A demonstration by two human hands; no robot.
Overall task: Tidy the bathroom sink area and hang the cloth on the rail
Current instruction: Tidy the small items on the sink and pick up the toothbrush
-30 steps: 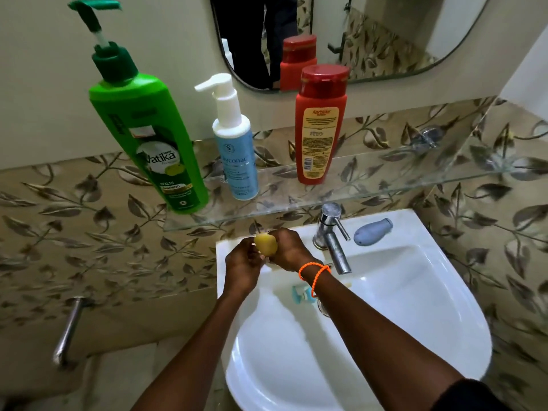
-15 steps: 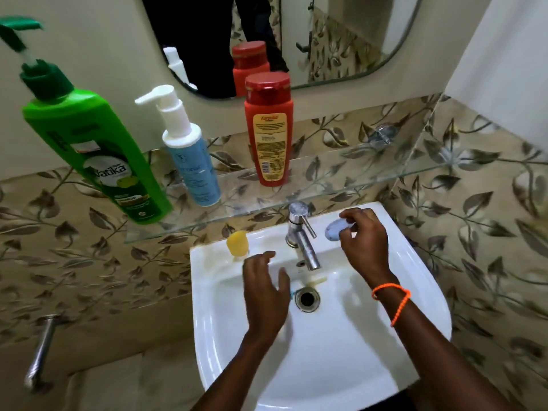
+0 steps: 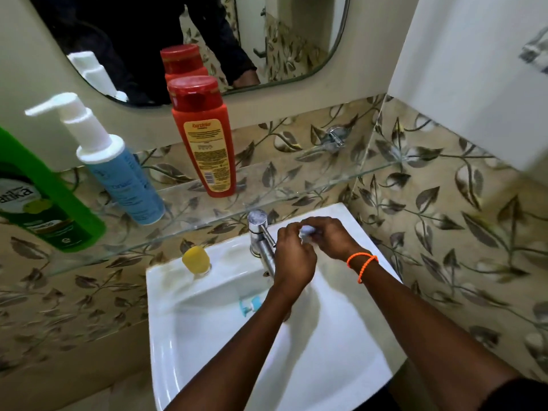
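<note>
Both my hands meet over the back right of the white sink (image 3: 184, 321), just right of the chrome tap (image 3: 258, 232). My right hand (image 3: 329, 238), with an orange band on its wrist, and my left hand (image 3: 292, 259) pinch a small pale blue-grey soap piece (image 3: 307, 231) between the fingers; most of it is hidden. A yellow soap piece (image 3: 195, 258) stands on the sink's back left ledge. A light blue and white item (image 3: 250, 304) lies in the basin under my left forearm. No cloth can be made out clearly.
A glass shelf (image 3: 296, 185) above the sink carries a green bottle (image 3: 44, 209), a blue pump bottle (image 3: 118, 170) and a red bottle (image 3: 207, 143). A mirror (image 3: 267, 40) hangs above. Leaf-patterned tiles close in on the right.
My left hand left the basin and moved right, past the tap, to join the right hand on the blue-grey piece. The yellow piece stays on the left ledge. The camera shifted.
</note>
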